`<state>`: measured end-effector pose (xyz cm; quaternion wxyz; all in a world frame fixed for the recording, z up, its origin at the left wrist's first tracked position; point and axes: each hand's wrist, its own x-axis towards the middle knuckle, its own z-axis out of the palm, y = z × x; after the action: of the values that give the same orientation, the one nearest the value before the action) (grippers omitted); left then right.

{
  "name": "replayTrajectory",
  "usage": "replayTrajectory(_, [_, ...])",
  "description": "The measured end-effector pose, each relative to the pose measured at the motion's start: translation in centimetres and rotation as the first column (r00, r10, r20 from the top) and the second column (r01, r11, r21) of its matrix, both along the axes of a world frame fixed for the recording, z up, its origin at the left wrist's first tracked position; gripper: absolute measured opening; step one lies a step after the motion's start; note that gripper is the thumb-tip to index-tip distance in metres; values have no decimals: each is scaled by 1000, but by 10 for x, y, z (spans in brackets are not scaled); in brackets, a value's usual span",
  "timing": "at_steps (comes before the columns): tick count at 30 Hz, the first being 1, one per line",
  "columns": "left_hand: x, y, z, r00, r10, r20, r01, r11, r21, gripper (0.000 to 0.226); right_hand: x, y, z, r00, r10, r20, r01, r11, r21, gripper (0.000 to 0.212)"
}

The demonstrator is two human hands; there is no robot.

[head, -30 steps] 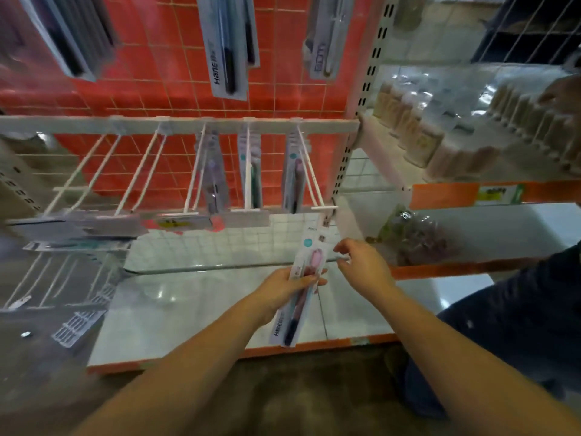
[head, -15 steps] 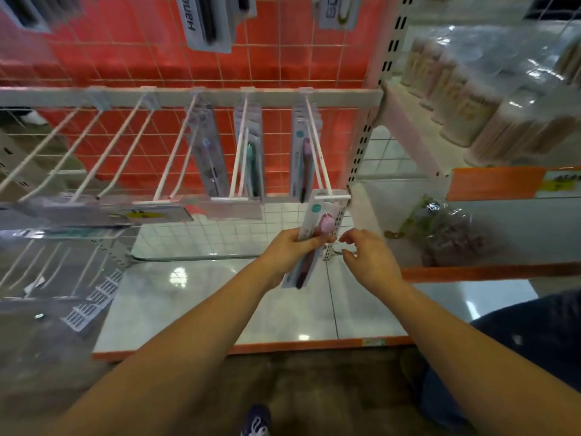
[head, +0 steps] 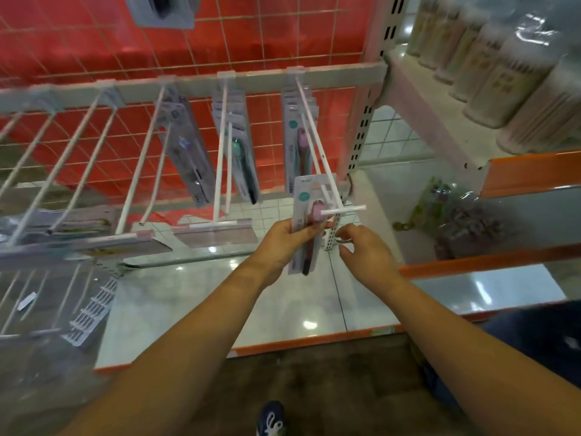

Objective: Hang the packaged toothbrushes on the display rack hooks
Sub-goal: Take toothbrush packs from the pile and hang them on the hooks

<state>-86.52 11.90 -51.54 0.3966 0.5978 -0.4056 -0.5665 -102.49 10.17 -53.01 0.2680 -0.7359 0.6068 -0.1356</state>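
Hands: two, both bare, reaching toward the rightmost hook.
Left hand [head: 284, 239]: fingers and thumb curled round one pack [head: 309, 221], gripping it at mid-height and holding it upright.
Right hand [head: 366, 251]: holds nothing; fingers loosely curled and relaxed, just right of the pack and apart from it.
Pack: one, a pink brush on a grey card, its top against the front end of the rightmost hook [head: 317, 146]; whether the hook has passed through its hole, I cannot tell.
Crossbar [head: 344, 210]: one short white bar at the tip of that hook, lying across the front of the pack.
Rail [head: 261, 80]: one grey bar running across the red grid wall [head: 94, 55], carrying all the hooks.
Hooks with stock: three clusters hang from the rail, one purple [head: 185, 146], one green [head: 237, 143], one pink [head: 298, 136]; the number of packs in each is too blurred to count.
Bare hooks [head: 78, 146]: several white ones to the left; exact count unclear through motion blur.
Label strips [head: 213, 231]: two clear ones seen at hook ends.
Upper packs [head: 160, 7]: one cluster at the top edge.
Shelf [head: 188, 294]: one pale shelf below the hooks.
Tubs [head: 490, 64]: a row on the upper right shelf.
Shoe [head: 272, 418]: one, blue, on the floor.
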Motion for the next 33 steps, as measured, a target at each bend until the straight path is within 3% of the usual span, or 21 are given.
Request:
replayTrajectory(8, [3,-64,0,997,72,-13,-72,997,-17,20,10,-21,-9,997,-72,-14,73,993,96,26])
replayTrajectory(11, [3,-81,4,990,138,12,-138,990,-34,33,14,-29,-14,991,-107,76,99,990,101,12])
replayTrajectory(15, [8,-99,2,980,187,61,-184,981,-60,48,18,-41,-16,992,-115,49,106,983,148,22])
replayTrajectory(19, [14,-109,0,982,145,121,-131,985,-113,53,26,-52,-20,993,-118,26,113,982,149,13])
replayTrajectory(21, [15,-108,-3,982,131,139,-115,986,-118,56,29,-54,-22,993,-116,33,110,984,142,23])
replayTrajectory(26, [25,-82,-44,895,94,437,-22,986,-167,60,31,-46,-19,989,-147,9,145,982,120,31])
replayTrajectory(29, [37,-60,-67,834,26,551,7,998,-58,62,29,-35,-14,991,-107,-75,115,987,113,31])
replayTrajectory(33, [44,-22,-76,688,-159,708,183,982,42,50,24,-17,-10,969,-5,-247,22,998,63,34])
